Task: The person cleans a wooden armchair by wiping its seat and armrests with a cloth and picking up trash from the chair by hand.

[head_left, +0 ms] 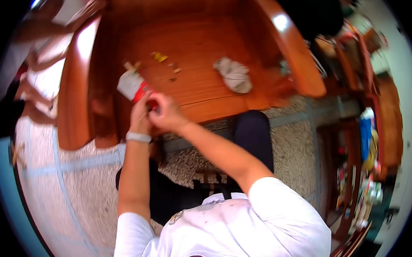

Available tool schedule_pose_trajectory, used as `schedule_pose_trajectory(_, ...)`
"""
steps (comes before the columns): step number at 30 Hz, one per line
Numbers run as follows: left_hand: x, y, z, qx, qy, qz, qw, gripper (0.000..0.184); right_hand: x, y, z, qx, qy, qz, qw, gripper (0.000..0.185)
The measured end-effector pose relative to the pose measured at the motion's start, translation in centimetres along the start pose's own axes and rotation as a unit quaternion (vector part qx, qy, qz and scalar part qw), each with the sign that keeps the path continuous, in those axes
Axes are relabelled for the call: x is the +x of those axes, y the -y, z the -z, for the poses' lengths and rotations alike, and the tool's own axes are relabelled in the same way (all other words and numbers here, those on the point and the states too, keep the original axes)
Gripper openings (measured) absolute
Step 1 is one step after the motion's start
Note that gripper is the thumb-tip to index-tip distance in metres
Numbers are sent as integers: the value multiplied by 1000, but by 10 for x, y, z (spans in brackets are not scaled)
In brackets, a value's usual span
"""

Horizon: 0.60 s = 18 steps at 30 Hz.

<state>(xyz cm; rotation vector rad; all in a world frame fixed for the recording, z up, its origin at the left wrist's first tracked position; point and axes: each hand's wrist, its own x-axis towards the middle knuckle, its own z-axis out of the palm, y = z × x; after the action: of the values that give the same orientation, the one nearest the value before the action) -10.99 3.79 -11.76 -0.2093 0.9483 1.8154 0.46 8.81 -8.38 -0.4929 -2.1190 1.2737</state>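
My left hand (pixel 141 114) and my right hand (pixel 166 113) meet over the front left part of a wooden chair seat (pixel 188 42). Both hands are closed around a small red item (pixel 153 104), mostly hidden by the fingers and blurred. Just beyond them lies a white and red packet (pixel 131 85), its near end close to my left hand. Small yellow pieces (pixel 159 57) and a few tiny light bits (pixel 177 70) lie farther back on the seat. A crumpled beige cloth (pixel 233 75) rests to the right.
Wooden armrests (pixel 79 83) rise on both sides of the seat. Another person's arm (pixel 50 29) shows at the upper left. At the right stands a wooden shelf (pixel 355 168) with assorted items. A dark bag-like shape (pixel 311 9) is at the upper right.
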Motion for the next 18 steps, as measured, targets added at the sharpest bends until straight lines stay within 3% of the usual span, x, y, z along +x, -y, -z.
schedule_pose_trajectory(3,-11,-1,-7,4,-40,-72,997,15,8,-5,23,199,55,-51,977,36)
schedule_pose_trajectory(5,-19,-7,-11,-3,-57,-94,994,15,22,-10,46,89,7,-40,995,24)
schedule_pose_trajectory(7,-23,-12,-10,44,-53,-133,989,22,46,-42,67,32,-23,-70,997,26)
schedule_pose_trajectory(9,-31,-14,-12,46,-70,-137,987,26,76,-63,90,-52,14,-88,995,33)
schedule_pose_trajectory(13,-45,-22,-17,3,-33,-57,998,31,145,-91,83,-247,117,26,962,47)
schedule_pose_trajectory(16,-44,-22,-18,-9,-13,-43,999,34,184,-112,54,-258,205,102,939,52)
schedule_pose_trajectory(18,-44,-24,-17,-12,-2,-45,999,35,194,-120,40,-292,236,80,923,54)
